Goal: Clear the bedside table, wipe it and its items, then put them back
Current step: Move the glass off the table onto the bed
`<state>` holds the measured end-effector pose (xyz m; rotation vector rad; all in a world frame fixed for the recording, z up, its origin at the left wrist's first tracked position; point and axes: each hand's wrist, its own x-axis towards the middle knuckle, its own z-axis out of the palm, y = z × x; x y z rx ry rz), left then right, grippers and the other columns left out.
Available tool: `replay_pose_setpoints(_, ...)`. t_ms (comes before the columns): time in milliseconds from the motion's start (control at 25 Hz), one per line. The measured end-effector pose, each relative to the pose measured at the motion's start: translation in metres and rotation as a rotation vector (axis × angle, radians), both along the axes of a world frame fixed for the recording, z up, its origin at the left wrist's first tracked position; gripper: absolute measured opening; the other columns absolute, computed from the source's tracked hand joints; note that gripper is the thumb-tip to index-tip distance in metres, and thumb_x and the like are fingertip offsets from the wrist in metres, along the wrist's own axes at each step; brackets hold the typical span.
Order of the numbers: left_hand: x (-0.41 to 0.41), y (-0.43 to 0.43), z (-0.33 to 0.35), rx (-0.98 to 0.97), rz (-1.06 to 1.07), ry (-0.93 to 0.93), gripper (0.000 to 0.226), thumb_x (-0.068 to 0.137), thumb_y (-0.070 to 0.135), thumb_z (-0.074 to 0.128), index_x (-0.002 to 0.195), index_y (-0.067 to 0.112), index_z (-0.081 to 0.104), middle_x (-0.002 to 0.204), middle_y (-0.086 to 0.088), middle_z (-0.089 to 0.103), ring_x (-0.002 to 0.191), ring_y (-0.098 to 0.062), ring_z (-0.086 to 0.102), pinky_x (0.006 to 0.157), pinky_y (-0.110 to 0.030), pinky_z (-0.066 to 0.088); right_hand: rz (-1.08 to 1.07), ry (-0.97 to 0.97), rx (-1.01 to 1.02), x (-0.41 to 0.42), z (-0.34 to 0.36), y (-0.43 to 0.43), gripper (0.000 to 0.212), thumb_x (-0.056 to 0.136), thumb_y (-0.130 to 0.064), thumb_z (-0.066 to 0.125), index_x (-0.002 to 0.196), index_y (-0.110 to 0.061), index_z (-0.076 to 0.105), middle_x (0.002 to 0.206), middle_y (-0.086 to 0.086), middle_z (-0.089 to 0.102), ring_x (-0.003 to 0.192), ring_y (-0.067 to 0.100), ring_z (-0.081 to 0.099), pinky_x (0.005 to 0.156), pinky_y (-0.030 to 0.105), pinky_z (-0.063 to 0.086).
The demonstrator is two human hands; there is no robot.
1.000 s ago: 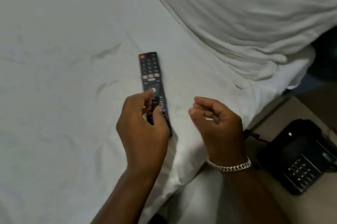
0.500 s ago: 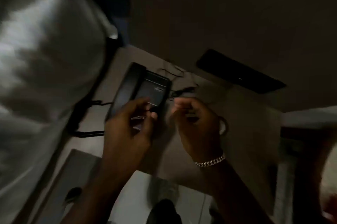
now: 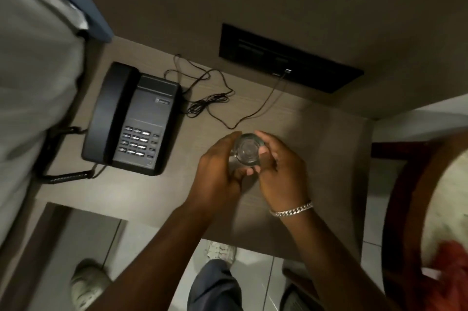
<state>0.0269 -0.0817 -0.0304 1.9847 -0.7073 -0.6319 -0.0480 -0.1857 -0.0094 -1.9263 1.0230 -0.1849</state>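
A clear drinking glass (image 3: 247, 150) stands upright near the middle of the wooden bedside table (image 3: 326, 148), seen from straight above. My left hand (image 3: 219, 172) curls around its left side and my right hand (image 3: 281, 168) around its right side, fingers touching the glass. A black desk phone (image 3: 131, 118) with its handset on the cradle sits at the table's left. Its thin black cable (image 3: 210, 97) lies loose behind it and runs to a dark wall panel (image 3: 288, 57).
The bed's white linen (image 3: 33, 87) lies along the left edge of the table. A round chair with a dark wooden frame (image 3: 405, 209) stands at the right. Below the table's front edge are the tiled floor and my shoes (image 3: 86, 282).
I turned from the bed, where my left hand was at the remote, to the bedside table. Both hands moved right from the phone and closed around the glass.
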Motion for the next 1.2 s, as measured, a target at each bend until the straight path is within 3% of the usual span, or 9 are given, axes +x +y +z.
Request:
replay_pose_setpoints(40,0.003,0.007,0.005,0.009,0.007,-0.004,0.065,0.073,0.014,0.081,0.132,0.006,0.053,0.126,-0.005,0.064,0.114,-0.011,0.058,0.097,-0.014,0.043,0.008,0.002,0.053,0.004,0.005,0.003,0.033,0.096,-0.009,0.046,0.124,-0.018,0.062,0.114,0.005,0.071,0.103,0.016,0.068,0.088,0.032,0.058)
replay_pose_setpoints(120,0.007,0.022,0.020,0.015,0.017,-0.010,0.067,0.074,0.016,0.080,0.134,0.009,0.052,0.129,-0.004,0.063,0.118,-0.014,0.057,0.099,-0.017,0.042,0.044,-0.006,0.081,0.010,0.022,0.013,0.033,0.095,-0.011,0.047,0.124,-0.021,0.062,0.113,0.004,0.072,0.102,0.017,0.069,0.083,0.041,0.061)
replay_pose_setpoints(280,0.043,0.085,0.083,-0.047,0.155,-0.071,0.067,0.075,0.030,0.077,0.135,0.016,0.051,0.127,0.008,0.060,0.116,-0.002,0.052,0.099,-0.016,0.043,0.184,-0.142,-0.007,0.056,0.084,0.065,0.033,0.095,-0.012,0.048,0.124,-0.017,0.062,0.111,0.008,0.073,0.099,0.018,0.070,0.078,0.045,0.061)
replay_pose_setpoints(440,0.106,0.177,0.153,-0.082,0.362,-0.165,0.071,0.070,0.022,0.079,0.135,0.018,0.052,0.126,0.001,0.067,0.113,-0.016,0.063,0.098,-0.033,0.049,0.361,-0.231,0.052,0.139,0.152,0.144,0.030,0.095,-0.012,0.052,0.123,-0.014,0.062,0.112,0.008,0.072,0.102,0.020,0.069,0.085,0.048,0.059)
replay_pose_setpoints(640,0.163,0.341,0.207,-0.143,0.760,-0.287,0.064,0.069,0.016,0.081,0.129,0.017,0.058,0.121,0.002,0.069,0.109,-0.010,0.064,0.095,-0.035,0.053,0.771,-0.337,-0.035,0.243,0.215,0.301,0.024,0.093,-0.017,0.056,0.114,-0.015,0.065,0.104,0.005,0.074,0.098,0.022,0.070,0.088,0.043,0.056)
replay_pose_setpoints(760,0.174,0.439,0.214,-0.113,0.954,-0.334,0.061,0.068,0.021,0.078,0.126,0.023,0.059,0.116,0.011,0.069,0.105,-0.005,0.065,0.091,-0.031,0.054,0.937,-0.357,0.006,0.285,0.224,0.406,0.025,0.092,-0.015,0.057,0.114,-0.009,0.066,0.107,0.011,0.073,0.101,0.025,0.068,0.090,0.048,0.055)
replay_pose_setpoints(920,0.182,0.535,0.200,-0.128,1.157,-0.293,0.057,0.069,0.018,0.079,0.120,0.030,0.057,0.107,0.025,0.064,0.103,0.000,0.062,0.089,-0.028,0.054,1.134,-0.356,-0.098,0.313,0.212,0.518,0.026,0.093,-0.020,0.053,0.115,-0.013,0.065,0.107,0.007,0.074,0.103,0.025,0.066,0.094,0.039,0.051)
replay_pose_setpoints(1120,0.182,0.576,0.159,-0.072,1.240,-0.242,0.055,0.074,0.011,0.077,0.122,0.026,0.054,0.104,0.030,0.059,0.101,0.002,0.061,0.094,-0.035,0.054,1.280,-0.207,-0.199,0.326,0.176,0.576,0.025,0.096,-0.018,0.047,0.117,-0.012,0.060,0.108,0.012,0.071,0.103,0.028,0.063,0.092,0.038,0.049)
replay_pose_setpoints(1200,0.179,0.578,0.152,-0.065,1.243,-0.236,0.060,0.075,0.013,0.077,0.128,0.023,0.051,0.113,0.026,0.058,0.107,-0.003,0.060,0.097,-0.037,0.052,1.265,-0.222,-0.161,0.322,0.168,0.577,0.027,0.097,-0.020,0.046,0.119,-0.012,0.059,0.109,0.013,0.071,0.103,0.029,0.063,0.092,0.041,0.049)
